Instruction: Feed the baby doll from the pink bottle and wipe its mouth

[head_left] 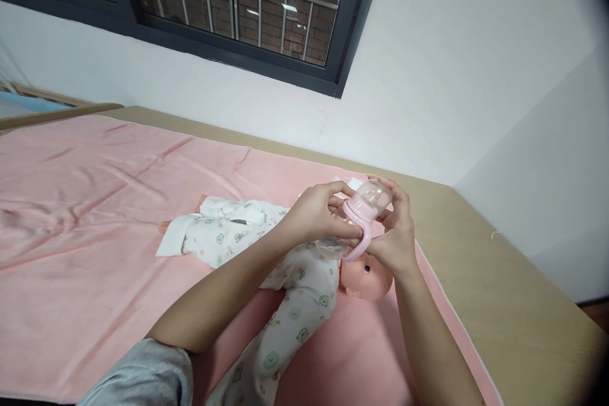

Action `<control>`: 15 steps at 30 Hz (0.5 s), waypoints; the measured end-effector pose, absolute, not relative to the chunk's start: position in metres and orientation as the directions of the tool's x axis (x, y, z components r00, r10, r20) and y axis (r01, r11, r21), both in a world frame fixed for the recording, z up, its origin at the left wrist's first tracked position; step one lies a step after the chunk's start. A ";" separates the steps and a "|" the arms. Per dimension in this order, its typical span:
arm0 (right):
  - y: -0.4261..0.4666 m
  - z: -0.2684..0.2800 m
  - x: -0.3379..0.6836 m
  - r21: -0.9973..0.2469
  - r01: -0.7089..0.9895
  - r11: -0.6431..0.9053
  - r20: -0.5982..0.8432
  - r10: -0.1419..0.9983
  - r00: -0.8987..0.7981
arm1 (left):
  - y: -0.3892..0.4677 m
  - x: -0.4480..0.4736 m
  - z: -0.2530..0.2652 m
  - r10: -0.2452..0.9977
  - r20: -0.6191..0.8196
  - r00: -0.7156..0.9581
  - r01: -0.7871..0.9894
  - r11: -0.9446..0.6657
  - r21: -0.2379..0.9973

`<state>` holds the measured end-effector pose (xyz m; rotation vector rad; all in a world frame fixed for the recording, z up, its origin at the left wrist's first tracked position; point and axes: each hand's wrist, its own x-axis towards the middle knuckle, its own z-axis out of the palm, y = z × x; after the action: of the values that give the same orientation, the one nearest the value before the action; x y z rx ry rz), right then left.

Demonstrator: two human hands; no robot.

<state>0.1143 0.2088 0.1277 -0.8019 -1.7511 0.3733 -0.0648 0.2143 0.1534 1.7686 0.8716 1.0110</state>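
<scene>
A clear baby bottle [361, 206] with a pink collar, pink handles and a transparent cap is held tilted above a doll. My left hand [321, 212] is closed around its body by the handle. At the cap end, my right hand [394, 228] has its fingers around the clear cap. Beneath lies the baby doll [304, 285] on its back, in white clothes with a green and grey animal print. Its head [366, 279] points right, and the bottle and my hands hide part of the face.
A pink blanket [95, 203] with creases covers much of the wooden table [476, 266]. White cloth or paper [349, 183] shows behind my hands. A white wall and a dark-framed barred window [238, 6] stand behind the table.
</scene>
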 end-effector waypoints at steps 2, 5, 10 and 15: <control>0.208 0.127 0.113 -0.612 0.325 0.721 0.721 0.677 -0.146 | 0.215 -0.066 0.154 0.865 0.268 0.425 0.144 -0.357 0.923; 0.209 0.126 0.112 -0.600 0.331 0.728 0.729 0.668 -0.147 | 0.215 -0.067 0.154 0.852 0.303 0.426 0.151 -0.397 0.905; 0.214 0.123 0.116 -0.451 0.405 0.795 0.816 0.551 -0.173 | 0.212 -0.064 0.154 0.816 0.390 0.428 0.230 -0.515 0.825; 0.228 0.125 0.130 -0.331 0.527 0.783 0.884 0.452 -0.115 | 0.203 -0.067 0.156 0.812 0.362 0.458 0.369 -0.544 0.754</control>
<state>0.1296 0.2277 0.1252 -0.7675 -1.7451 -0.0755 -0.0674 0.2032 0.1558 2.1174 0.9798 0.9715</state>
